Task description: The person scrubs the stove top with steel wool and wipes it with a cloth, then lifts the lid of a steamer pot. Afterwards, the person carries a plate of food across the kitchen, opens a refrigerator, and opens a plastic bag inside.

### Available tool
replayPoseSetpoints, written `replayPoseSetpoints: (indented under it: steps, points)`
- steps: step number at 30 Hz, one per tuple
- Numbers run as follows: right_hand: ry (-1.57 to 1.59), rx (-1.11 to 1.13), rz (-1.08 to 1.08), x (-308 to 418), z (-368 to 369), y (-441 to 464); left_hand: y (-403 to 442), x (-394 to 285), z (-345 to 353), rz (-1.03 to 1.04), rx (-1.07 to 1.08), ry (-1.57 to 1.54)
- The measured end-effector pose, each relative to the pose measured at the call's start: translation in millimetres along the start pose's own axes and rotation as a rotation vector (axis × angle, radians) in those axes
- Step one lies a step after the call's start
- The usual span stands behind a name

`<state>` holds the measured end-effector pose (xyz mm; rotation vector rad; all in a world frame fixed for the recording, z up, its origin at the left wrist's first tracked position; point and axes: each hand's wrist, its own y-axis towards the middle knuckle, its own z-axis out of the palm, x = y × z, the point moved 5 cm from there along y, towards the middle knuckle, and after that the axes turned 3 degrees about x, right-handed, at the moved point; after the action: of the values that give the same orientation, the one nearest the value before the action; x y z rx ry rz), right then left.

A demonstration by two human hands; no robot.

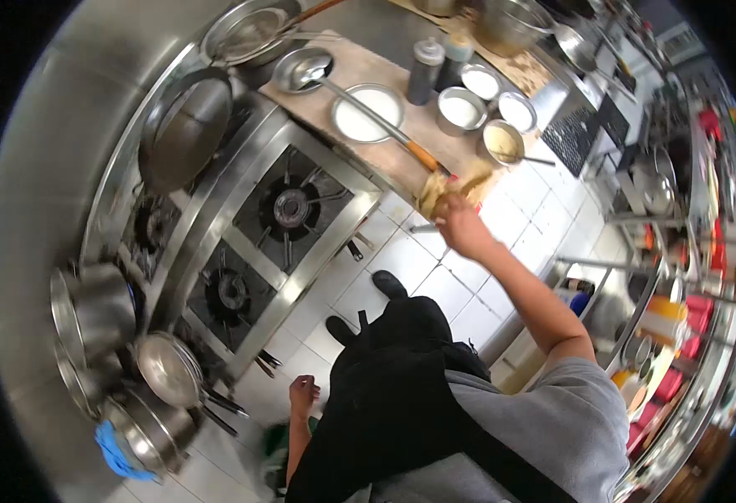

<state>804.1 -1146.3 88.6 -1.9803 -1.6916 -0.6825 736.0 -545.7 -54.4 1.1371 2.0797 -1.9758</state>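
Note:
My right hand [460, 225] is closed on a crumpled yellowish-tan cloth [479, 178] at the front edge of the counter. Just beyond it lies the orange handle of a long metal ladle [368, 115], whose bowl rests over a small metal bowl [301, 69]. Whether the hand touches the ladle's handle is hidden by the cloth. My left hand [303, 396] hangs low beside my apron, fingers loosely bent and a little apart, with nothing visible in it. Near the ladle are a round container of white contents [368, 113] and a metal pot with a yellowish mixture [502, 142].
A stove with several burners [291, 207] stands at the left, with a large wok [188, 134] behind it. Stacked pots [100, 310] and pans [168, 369] sit at its near end. Dark squeeze bottles [425, 71] stand on the counter. Shelving [636, 327] lines the right.

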Motion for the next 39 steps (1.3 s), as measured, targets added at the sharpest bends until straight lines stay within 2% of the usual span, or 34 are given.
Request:
replayPoseSetpoints:
  steps: [1, 3, 4, 5, 6, 9, 11, 12, 13, 14, 15, 16, 17, 18, 19, 20, 21, 22, 23, 25, 26, 27, 28, 30, 31, 32, 33, 34, 35, 36, 37, 39]
  points:
    - [-0.014, 0.064, 0.024, -6, 25, -4, -16, 12, 8, 0.001, -0.046, 0.042]
    - [0.367, 0.126, -0.164, 100, 35, -3, -55, 10, 32, -0.021, -0.116, 0.087]
    - [0.447, 0.182, -0.476, 157, 49, -4, -57, 31, 36, 0.21, -0.071, 0.332]
    - [0.517, 0.306, -0.598, 219, 46, -14, -46, 78, 35, 0.451, -0.032, 0.574]
    - [0.734, 0.442, -0.741, 265, 65, -24, -41, 105, 47, 0.697, -0.004, 0.816]
    - [0.835, 0.608, -1.19, 385, 42, -67, -27, 138, 67, 0.526, -0.03, 0.671]
    - [0.877, 0.681, -1.26, 412, 44, -83, -30, 161, 79, 0.408, -0.074, 0.532]
    - [0.895, 0.737, -1.297, 426, 47, -92, -41, 164, 89, 0.303, -0.138, 0.322]
    - [0.929, 0.641, -1.352, 424, 70, -94, -52, 168, 100, 0.217, -0.221, 0.081]
    - [0.951, 0.932, -1.14, 411, 101, -91, -68, 166, 113, 0.156, -0.321, -0.155]
    - [0.864, 1.008, -0.952, 381, 151, -85, -79, 173, 131, 0.045, -0.389, -0.502]
    - [0.852, 1.102, -0.841, 327, 222, -76, -90, 179, 149, 0.044, -0.437, -0.566]
    - [0.615, 1.013, -0.79, 272, 258, -61, -106, 191, 166, 0.036, -0.489, -0.63]
    - [0.343, 0.975, -0.635, 176, 325, -45, -128, 202, 190, 0.067, -0.492, -0.726]
    - [-0.376, 0.745, -1.084, 57, 385, -37, -144, 221, 217, 0.048, -0.522, -0.822]
    - [-0.755, 1.023, -0.761, -46, 388, -38, -166, 239, 240, -0.009, -0.593, -0.641]
    - [-0.86, 1.16, -0.581, -94, 355, -43, -186, 256, 260, -0.074, -0.659, -0.456]
    - [-0.863, 1.222, -0.429, -117, 315, -53, -186, 307, 298, 0.132, -0.782, -0.282]
    - [-0.831, 1.244, -0.341, -125, 288, -61, -209, 325, 309, 0.245, -0.89, -0.063]
    - [-0.769, 1.284, -0.321, -121, 270, -80, -255, 343, 376, 0.41, -1.027, 0.385]
    - [-0.73, 1.313, -0.339, -110, 272, -93, -261, 381, 405, 0.089, -0.86, -0.078]
    - [-0.705, 1.344, -0.396, -92, 284, -104, -266, 408, 428, -0.018, -0.807, -0.063]
    - [-0.677, 1.39, -0.465, -72, 299, -117, -269, 423, 445, -0.016, -0.796, 0.206]
    - [-0.629, 1.487, -0.616, -21, 331, -150, -288, 448, 454, -0.158, -0.847, 0.232]
    - [-0.605, 1.529, -0.701, 10, 348, -166, -306, 470, 441, -0.29, -0.974, -0.277]
    - [-0.577, 1.566, -0.787, 44, 364, -183, -332, 482, 427, -0.356, -1.21, -0.798]
    - [-0.542, 1.594, -0.87, 77, 381, -199, -372, 471, 400, -0.418, -1.294, -0.72]
    - [-0.452, 1.628, -0.891, 114, 399, -211, -409, 466, 374, -0.461, -1.468, -0.653]
    - [-0.32, 1.703, -0.816, 143, 425, -219, -430, 479, 364, -0.474, -1.748, -0.575]
    - [-0.03, 1.955, -0.208, 137, 487, -195, -459, 482, 352, -0.485, -1.849, -0.542]
    - [-0.018, 1.744, -0.442, 223, 420, -249, -491, 475, 339, -0.532, -1.869, -0.612]
    - [0.042, 1.837, -0.417, 299, 394, -312, -508, 513, 335, -0.63, -1.898, -0.641]
